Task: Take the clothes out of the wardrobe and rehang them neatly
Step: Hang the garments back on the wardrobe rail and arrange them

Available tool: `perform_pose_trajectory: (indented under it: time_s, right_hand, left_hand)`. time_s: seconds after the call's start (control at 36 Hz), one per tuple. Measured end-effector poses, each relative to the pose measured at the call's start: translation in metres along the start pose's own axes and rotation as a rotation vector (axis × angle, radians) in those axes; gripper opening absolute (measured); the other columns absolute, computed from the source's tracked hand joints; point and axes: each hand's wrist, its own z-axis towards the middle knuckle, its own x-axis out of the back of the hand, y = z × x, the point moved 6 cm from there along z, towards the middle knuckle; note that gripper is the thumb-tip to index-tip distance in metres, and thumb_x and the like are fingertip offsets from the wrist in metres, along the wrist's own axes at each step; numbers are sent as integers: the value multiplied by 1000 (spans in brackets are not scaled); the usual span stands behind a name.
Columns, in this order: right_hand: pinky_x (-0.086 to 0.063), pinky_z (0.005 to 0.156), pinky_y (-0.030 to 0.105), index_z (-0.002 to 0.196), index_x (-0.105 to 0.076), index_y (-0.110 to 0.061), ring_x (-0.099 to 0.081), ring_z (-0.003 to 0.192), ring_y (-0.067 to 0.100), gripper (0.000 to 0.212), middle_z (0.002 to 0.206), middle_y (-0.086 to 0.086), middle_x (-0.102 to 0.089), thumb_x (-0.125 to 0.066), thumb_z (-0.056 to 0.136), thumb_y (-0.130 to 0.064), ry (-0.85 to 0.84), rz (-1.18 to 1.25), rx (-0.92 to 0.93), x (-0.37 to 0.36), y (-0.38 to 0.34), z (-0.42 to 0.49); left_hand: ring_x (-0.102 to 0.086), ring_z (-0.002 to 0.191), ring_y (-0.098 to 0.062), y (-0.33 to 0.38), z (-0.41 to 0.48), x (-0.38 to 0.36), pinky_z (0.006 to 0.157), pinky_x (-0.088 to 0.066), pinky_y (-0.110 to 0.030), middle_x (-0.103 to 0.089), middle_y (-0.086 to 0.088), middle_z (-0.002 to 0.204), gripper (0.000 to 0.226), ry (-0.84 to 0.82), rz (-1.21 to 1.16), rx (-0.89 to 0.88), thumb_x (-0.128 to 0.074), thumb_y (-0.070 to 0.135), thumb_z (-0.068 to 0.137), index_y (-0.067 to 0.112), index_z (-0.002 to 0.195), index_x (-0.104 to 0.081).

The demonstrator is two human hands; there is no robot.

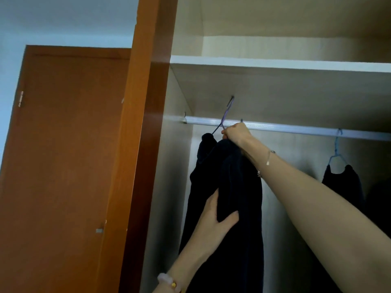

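A dark navy garment (239, 187) hangs on a purple hanger (224, 117) at the left end of the silver wardrobe rail (296, 129). The hanger is tilted, its hook up above the rail near the shelf underside. My right hand (236, 134) grips the hanger's neck just below the rail. My left hand (215, 216) holds a fold of the garment's fabric lower down, thumb over the cloth. A second dark garment (342, 182) hangs on a blue hanger (337, 149) further right on the rail.
A white shelf (275, 64) runs above the rail. The orange wardrobe door (139, 144) stands open on the left, with an orange room door (63, 155) behind it. More dark clothing (378, 204) shows at the far right edge.
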Motion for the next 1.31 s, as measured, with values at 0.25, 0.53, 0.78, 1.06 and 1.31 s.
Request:
perform_pose_trajectory:
  time_s: [0.25, 0.53, 0.78, 1.06, 1.31]
  right_hand:
    - [-33, 53, 20, 65, -44, -13, -47, 86, 25, 26, 69, 4, -45, -43, 90, -12, -85, -170, -68, -38, 42, 29]
    - [-40, 48, 27, 83, -53, -1, -47, 54, 19, 20, 70, 8, -55, -50, 91, -19, -247, -324, 13, -29, 49, 19]
    - [-45, 95, 34, 133, -49, -10, -55, 116, 27, 56, 132, 11, -55, -62, 82, -26, -29, -359, 161, 39, 65, 9]
    - [-38, 35, 12, 109, -54, 4, -51, 57, 18, 25, 74, 11, -53, -45, 86, 0, -194, 4, -148, 40, 109, -13]
    - [-35, 31, 10, 95, -60, 0, -48, 50, 19, 23, 65, 10, -51, -42, 83, 8, -102, -18, -131, 74, 112, -16]
  left_hand:
    - [-35, 135, -3, -38, 7, 6, 118, -29, -37, -34, 18, 150, 84, 56, 42, 71, -60, 59, 75, 42, 147, -19]
    - [-50, 103, 22, -27, 12, 21, 74, -42, 5, -50, 26, 123, 30, 161, -18, -5, -49, 26, 95, 48, 115, -45]
    - [-45, 127, -9, 24, 55, 22, 102, -36, -24, -46, 6, 140, 47, 303, 151, -104, -53, 26, 95, 21, 139, -39]
    - [-49, 124, -24, 41, 115, 28, 89, -39, -26, -41, -8, 145, 78, 245, 180, 131, -64, 20, 86, 12, 151, -20]
    - [-56, 82, -24, 44, 121, 33, 63, -43, -25, -58, -12, 92, 12, 267, 151, 191, -55, 1, 83, 13, 83, -58]
